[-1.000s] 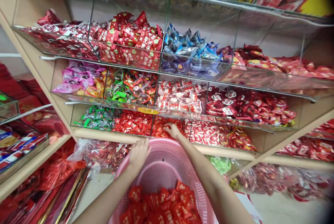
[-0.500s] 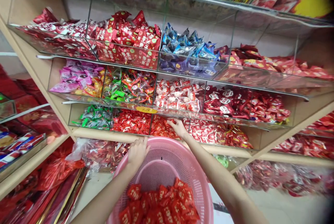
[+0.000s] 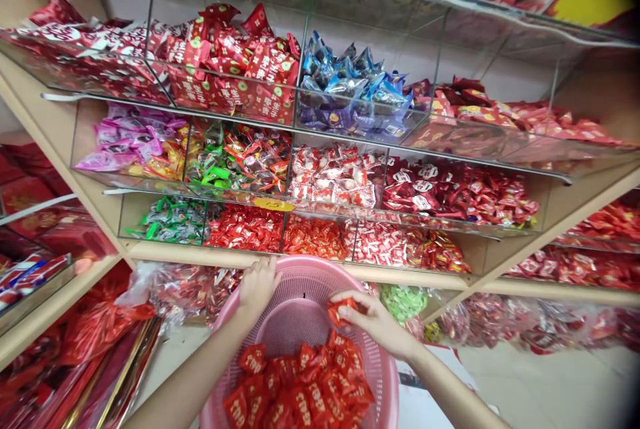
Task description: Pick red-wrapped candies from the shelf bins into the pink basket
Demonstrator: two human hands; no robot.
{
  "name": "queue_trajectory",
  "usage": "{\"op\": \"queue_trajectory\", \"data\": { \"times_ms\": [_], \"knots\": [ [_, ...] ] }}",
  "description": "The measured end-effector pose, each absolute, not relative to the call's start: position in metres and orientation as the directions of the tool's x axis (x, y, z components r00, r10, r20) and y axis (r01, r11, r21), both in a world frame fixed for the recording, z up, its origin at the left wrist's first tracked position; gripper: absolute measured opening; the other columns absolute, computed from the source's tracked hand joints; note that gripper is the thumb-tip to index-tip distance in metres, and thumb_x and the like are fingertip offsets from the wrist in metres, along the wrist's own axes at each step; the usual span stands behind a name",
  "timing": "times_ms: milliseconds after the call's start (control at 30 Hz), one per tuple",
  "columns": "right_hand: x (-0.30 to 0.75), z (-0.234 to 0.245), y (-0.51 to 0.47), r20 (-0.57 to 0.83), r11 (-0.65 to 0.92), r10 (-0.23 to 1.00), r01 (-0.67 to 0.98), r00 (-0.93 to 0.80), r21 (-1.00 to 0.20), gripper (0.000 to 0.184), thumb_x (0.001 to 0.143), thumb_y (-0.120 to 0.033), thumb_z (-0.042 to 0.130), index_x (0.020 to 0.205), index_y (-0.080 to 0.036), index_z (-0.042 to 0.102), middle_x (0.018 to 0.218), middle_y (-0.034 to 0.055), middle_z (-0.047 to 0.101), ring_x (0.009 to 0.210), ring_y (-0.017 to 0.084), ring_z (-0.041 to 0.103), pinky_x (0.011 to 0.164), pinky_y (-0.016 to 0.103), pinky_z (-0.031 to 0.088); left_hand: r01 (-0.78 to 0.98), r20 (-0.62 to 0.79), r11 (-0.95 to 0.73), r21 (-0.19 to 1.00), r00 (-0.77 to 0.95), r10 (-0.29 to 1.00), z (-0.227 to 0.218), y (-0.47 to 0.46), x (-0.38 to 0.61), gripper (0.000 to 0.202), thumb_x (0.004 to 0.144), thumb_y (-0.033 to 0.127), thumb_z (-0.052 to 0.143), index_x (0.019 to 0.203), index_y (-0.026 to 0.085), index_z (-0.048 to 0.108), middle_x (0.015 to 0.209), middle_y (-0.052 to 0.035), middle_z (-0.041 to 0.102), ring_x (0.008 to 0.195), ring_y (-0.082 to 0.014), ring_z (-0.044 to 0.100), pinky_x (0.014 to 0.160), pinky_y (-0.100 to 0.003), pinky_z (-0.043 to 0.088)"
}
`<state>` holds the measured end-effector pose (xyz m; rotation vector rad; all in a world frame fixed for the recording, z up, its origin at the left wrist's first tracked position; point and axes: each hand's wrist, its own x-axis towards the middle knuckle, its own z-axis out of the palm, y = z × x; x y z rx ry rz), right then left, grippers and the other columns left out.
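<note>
A pink plastic basket (image 3: 387, 376) with perforated walls stands in front of me, tilted toward the shelves. Red wrapped candies (image 3: 300, 389) are heaped in its near part. My left hand (image 3: 259, 284) is closed over the far left rim of the basket. Over the basket's right side, my right hand (image 3: 367, 319) has its fingers curled round a few red wrapped candies (image 3: 343, 311). Straight ahead in the lowest shelf row is a bin of orange-red wrapped candies (image 3: 314, 237).
Clear-fronted shelf bins hold blue packets (image 3: 350, 86), red packets (image 3: 235, 69) and white-and-red candies (image 3: 335, 176). A yellow tag (image 3: 273, 204) hangs above the lowest row. Bagged candies (image 3: 185, 289) lie under the shelf. Red and gold wrapping material (image 3: 107, 376) leans at lower left.
My right hand has come back from the lowest-row bin to above the basket, now with red candies in its fingers. My left hand stays on the rim. The view has shifted slightly.
</note>
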<state>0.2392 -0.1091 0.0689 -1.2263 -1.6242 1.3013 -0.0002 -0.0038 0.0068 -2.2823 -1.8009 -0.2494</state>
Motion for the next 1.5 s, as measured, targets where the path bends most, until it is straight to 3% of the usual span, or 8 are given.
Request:
{"op": "queue_trajectory", "data": {
  "times_ms": [133,267,367,533,800,1000,1267,1500],
  "knots": [
    [0.248,0.061,-0.130,-0.256,-0.225,0.944,0.162,-0.209,-0.961,0.037,0.079,-0.049,0.055,0.104,-0.023,0.060,0.098,0.0044,0.059,0.083,0.017,0.058,0.066,0.029,0.051,0.973,0.271,-0.217,-0.074,0.229,0.935,0.005,-0.003,0.001,0.038,0.089,0.040,0.025,0.109,0.019,0.050,0.092,-0.0099,0.057,0.085,-0.0223,0.055,0.073,-0.032,0.042],
    [0.251,0.067,-0.138,-0.083,0.037,0.962,0.426,-0.260,-0.904,0.030,0.082,-0.045,0.052,0.099,-0.022,0.062,0.097,0.0051,0.061,0.093,0.020,0.057,0.083,0.034,0.047,0.974,0.260,-0.223,-0.033,0.224,0.939,0.006,-0.003,0.002,0.039,0.089,0.041,0.027,0.108,0.018,0.051,0.093,-0.0114,0.057,0.087,-0.0237,0.055,0.074,-0.034,0.043],
    [0.250,0.073,-0.148,0.014,0.251,0.935,0.635,-0.354,-0.730,0.022,0.088,-0.035,0.046,0.098,-0.023,0.062,0.104,0.0054,0.060,0.099,0.019,0.055,0.090,0.031,0.042,0.975,0.251,-0.221,-0.023,0.219,0.943,0.008,-0.003,0.002,0.040,0.088,0.042,0.027,0.110,0.018,0.051,0.094,-0.0118,0.057,0.088,-0.0241,0.055,0.075,-0.035,0.043],
    [0.246,0.066,-0.167,-0.064,0.329,0.924,0.870,-0.376,-0.368,0.022,0.088,-0.022,0.043,0.103,-0.025,0.058,0.113,0.0053,0.056,0.098,0.019,0.055,0.084,0.029,0.044,0.974,0.256,-0.220,-0.059,0.228,0.939,0.010,-0.004,0.003,0.040,0.089,0.042,0.025,0.109,0.018,0.050,0.092,-0.0109,0.057,0.086,-0.0235,0.055,0.072,-0.033,0.043],
    [0.236,0.011,-0.174,-0.069,0.361,0.932,0.930,-0.357,0.062,0.020,0.083,-0.020,0.053,0.100,-0.027,0.062,0.112,0.0033,0.061,0.088,0.024,0.058,0.073,0.036,0.045,0.968,0.269,-0.226,-0.107,0.247,0.931,0.010,-0.003,0.005,0.036,0.089,0.040,0.027,0.106,0.018,0.050,0.090,-0.0100,0.057,0.084,-0.0243,0.056,0.070,-0.033,0.043],
    [0.234,-0.003,-0.179,-0.161,0.320,0.934,0.947,-0.320,-0.028,0.043,0.084,-0.032,0.052,0.127,-0.028,0.050,0.127,0.0045,0.054,0.103,0.032,0.055,0.091,0.051,0.039,0.968,0.262,-0.235,-0.089,0.250,0.932,0.010,-0.003,0.005,0.037,0.089,0.039,0.027,0.108,0.017,0.050,0.091,-0.0108,0.057,0.086,-0.0251,0.056,0.071,-0.035,0.043],
    [0.226,0.033,-0.184,-0.378,0.208,0.881,0.951,-0.284,-0.230,0.057,0.085,-0.053,0.043,0.135,-0.026,0.039,0.141,0.0042,0.035,0.131,0.040,0.022,0.106,0.064,0.008,0.974,0.254,-0.214,-0.071,0.225,0.941,0.010,-0.004,0.006,0.038,0.089,0.041,0.026,0.107,0.018,0.051,0.093,-0.0108,0.057,0.086,-0.0237,0.055,0.073,-0.034,0.043],
    [0.212,0.058,-0.153,-0.206,0.268,0.908,0.882,-0.366,-0.388,0.048,0.094,-0.047,0.023,0.130,-0.025,0.047,0.132,0.0056,0.050,0.124,0.027,0.040,0.106,0.050,0.023,0.973,0.257,-0.224,-0.057,0.232,0.938,0.009,-0.004,0.005,0.038,0.089,0.040,0.027,0.109,0.018,0.050,0.093,-0.0112,0.057,0.087,-0.0242,0.055,0.073,-0.035,0.043]
  ]
}}
